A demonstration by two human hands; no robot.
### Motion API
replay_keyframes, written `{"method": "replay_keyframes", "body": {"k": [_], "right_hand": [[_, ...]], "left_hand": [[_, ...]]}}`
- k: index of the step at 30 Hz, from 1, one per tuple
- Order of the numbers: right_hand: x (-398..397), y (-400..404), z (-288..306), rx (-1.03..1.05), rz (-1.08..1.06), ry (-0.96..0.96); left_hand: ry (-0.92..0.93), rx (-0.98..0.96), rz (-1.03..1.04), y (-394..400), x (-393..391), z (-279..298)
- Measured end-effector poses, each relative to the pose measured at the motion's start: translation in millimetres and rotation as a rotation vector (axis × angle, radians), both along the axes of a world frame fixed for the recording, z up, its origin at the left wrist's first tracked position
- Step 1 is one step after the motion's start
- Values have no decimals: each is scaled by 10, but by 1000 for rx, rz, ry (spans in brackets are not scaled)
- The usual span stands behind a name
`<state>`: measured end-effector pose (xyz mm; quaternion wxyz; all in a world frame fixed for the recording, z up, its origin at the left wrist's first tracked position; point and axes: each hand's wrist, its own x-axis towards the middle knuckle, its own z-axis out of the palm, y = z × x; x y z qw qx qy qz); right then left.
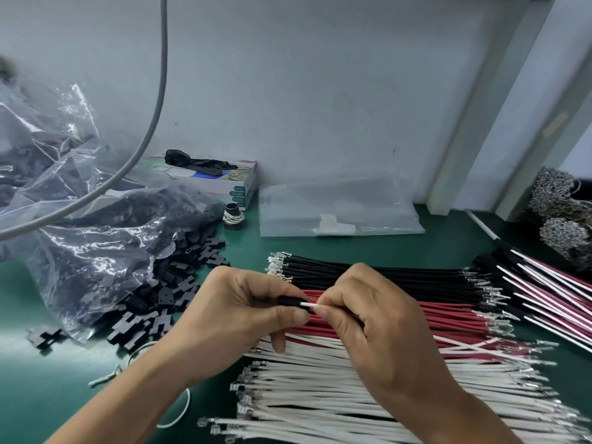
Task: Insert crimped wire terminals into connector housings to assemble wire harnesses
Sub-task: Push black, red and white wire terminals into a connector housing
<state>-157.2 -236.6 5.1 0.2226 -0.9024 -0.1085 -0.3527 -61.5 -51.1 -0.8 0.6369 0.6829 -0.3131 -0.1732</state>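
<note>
In the middle of the frame, the left hand (243,310) pinches a small black connector housing (290,302) in its fingers. The right hand (362,310) pinches a white wire (309,305) and its end sits right at the housing's opening. If the wire goes in crooked, the metal tip could bend or not click in. Piles of black wires (384,277), red wires (448,320) and white wires (320,389) lie on the green desk (432,245) below.
</note>
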Motion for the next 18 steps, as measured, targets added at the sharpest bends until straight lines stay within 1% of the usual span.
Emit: {"method": "replay_keyframes", "body": {"k": [4,8,11,13,14,15,16,18], "right_hand": [[3,-22,-12,-35,13,-25],[-8,-76,64,-100,-50,-82],[-20,-85,53,-114,-92,16],[-27,-97,2,-117,-126,97],[-27,-107,-6,-121,-140,86],[-27,-116,8,-122,-160,51],[-29,-123,28,-109,-180,2],[-42,-143,122,-90,-194,-113]], "left_hand": [[-18,2,-5,3,7,13],[-28,-63,17,19,52,19],[-22,-99,36,30,64,9],[-16,-112,99,61,109,20],[-58,-98,148,93,145,26],[-143,-51,212,132,188,24],[-261,31,288,166,229,24],[-594,305,463,213,299,-5]]}}
